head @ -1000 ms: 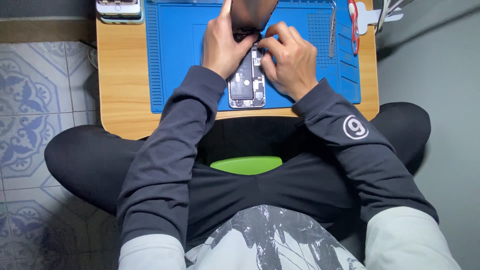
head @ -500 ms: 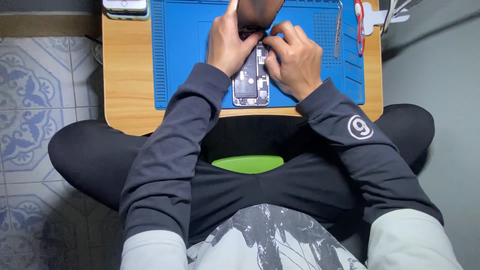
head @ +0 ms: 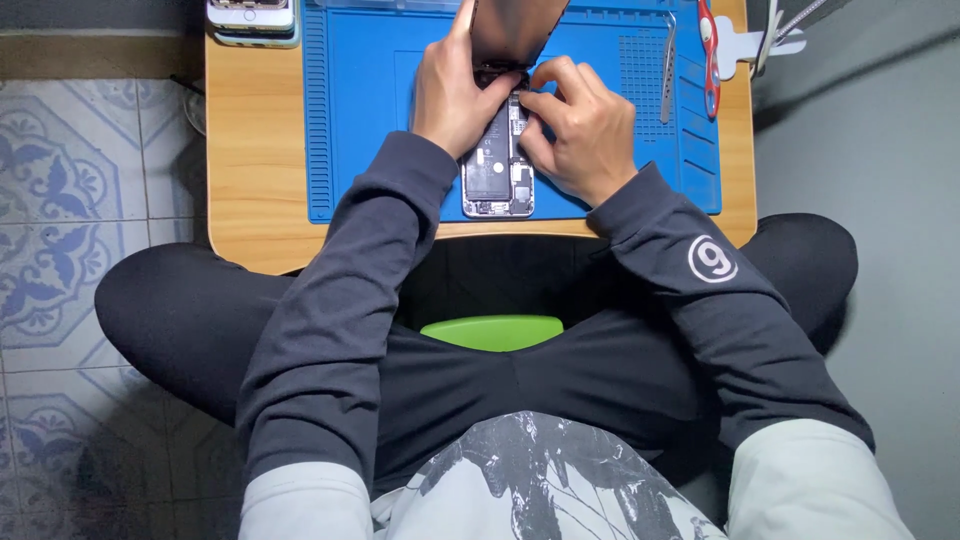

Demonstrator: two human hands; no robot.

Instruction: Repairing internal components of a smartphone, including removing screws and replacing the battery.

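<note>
Lying opened on blue mat (head: pixel 380 120): phone (head: pixel 497 170), insides exposed, screen (head: pixel 515 30) lifted.

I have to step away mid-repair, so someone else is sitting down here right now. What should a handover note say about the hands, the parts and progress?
Left hand: holds the lifted dark screen panel tilted up at the phone's top end.
Right hand: fingertips press inside the opened phone body, near its top; what they pinch is hidden.
Phone lies on the blue work mat on the wooden table. Tweezers and a red-handled tool lie on the mat's right; other phones sit top left.
Done: screen raised, insides exposed.
Left: screen not yet clear of the body.
</note>
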